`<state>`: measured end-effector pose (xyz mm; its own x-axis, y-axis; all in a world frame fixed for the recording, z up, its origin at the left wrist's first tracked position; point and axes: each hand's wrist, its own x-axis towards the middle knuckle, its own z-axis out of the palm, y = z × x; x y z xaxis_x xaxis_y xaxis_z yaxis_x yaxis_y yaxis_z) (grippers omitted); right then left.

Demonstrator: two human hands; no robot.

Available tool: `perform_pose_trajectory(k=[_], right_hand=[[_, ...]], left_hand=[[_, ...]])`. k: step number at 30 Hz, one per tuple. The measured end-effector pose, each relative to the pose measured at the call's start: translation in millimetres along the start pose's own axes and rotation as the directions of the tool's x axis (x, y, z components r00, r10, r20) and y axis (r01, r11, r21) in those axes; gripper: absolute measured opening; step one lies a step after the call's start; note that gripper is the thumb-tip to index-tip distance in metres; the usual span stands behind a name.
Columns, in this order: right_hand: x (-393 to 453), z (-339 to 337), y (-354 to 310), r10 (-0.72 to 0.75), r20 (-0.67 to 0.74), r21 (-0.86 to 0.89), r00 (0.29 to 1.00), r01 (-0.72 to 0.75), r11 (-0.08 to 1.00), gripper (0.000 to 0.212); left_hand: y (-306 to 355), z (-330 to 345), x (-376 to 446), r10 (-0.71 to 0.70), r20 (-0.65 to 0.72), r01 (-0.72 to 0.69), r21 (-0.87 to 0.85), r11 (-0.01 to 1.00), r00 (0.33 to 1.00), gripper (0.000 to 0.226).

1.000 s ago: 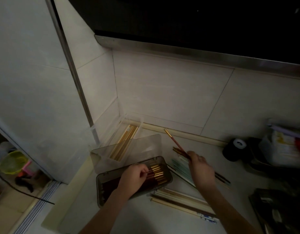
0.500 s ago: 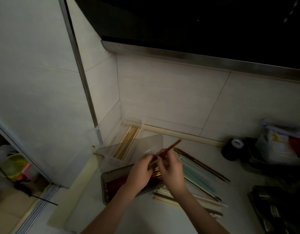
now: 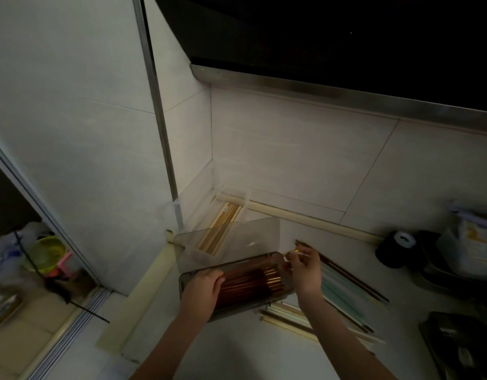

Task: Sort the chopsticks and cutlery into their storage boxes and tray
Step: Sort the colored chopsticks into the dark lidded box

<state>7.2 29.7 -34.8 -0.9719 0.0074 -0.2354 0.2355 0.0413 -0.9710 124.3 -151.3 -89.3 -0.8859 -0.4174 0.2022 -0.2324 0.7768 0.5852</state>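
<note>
A smoky transparent box (image 3: pixel 238 311) lies on the counter with its lid (image 3: pixel 236 237) tilted up behind it. Inside lie several dark red chopsticks with gold ends (image 3: pixel 250 281). My left hand (image 3: pixel 206 283) rests in the box's left end, fingers on the chopsticks. My right hand (image 3: pixel 304 270) is at the box's right end and pinches the gold tip of one chopstick (image 3: pixel 291 253). Behind the lid a clear box (image 3: pixel 209 223) holds pale gold chopsticks (image 3: pixel 220 229). Loose teal, dark and cream chopsticks (image 3: pixel 343 294) lie on the counter to the right.
Tiled walls form a corner behind the boxes. A black roll with a white top (image 3: pixel 395 249) stands at the right, beside a dark tray of packets (image 3: pixel 467 242). Another dark tray (image 3: pixel 461 344) is at the lower right. Left of the counter, the floor shows a green bowl (image 3: pixel 46 250).
My right hand carried a red chopstick from the loose pile over to the dark box and now holds its gold tip at the box's right end. My left hand slid to the box's left end.
</note>
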Motion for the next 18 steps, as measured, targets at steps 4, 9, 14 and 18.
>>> perform_pose_trajectory(k=[4, 9, 14, 18], right_hand=[[6.0, 1.5, 5.3, 0.005, -0.002, -0.082, 1.000, -0.005, 0.997, 0.012], [11.1, 0.5, 13.7, -0.005, 0.027, -0.204, 1.000, 0.011, 0.979, 0.015], [15.8, -7.1, 24.4, -0.028, 0.010, -0.249, 1.000, 0.029, 0.968, 0.009], [23.9, -17.9, 32.8, -0.021, -0.019, -0.206, 1.000, 0.016, 0.978, 0.006]], left_hand=[[-8.0, 1.6, -2.8, -0.003, 0.020, 0.002, 0.050, 0.999, 1.000, 0.017], [-11.4, 0.7, -5.1, 0.007, 0.046, -0.011, 0.092, 0.996, 0.999, 0.017], [-14.6, -1.0, -7.3, -0.017, 0.098, -0.009, 0.253, 0.967, 0.995, 0.012], [-20.3, -3.3, -9.6, -0.042, 0.154, -0.006, 0.298, 0.954, 0.987, 0.013]])
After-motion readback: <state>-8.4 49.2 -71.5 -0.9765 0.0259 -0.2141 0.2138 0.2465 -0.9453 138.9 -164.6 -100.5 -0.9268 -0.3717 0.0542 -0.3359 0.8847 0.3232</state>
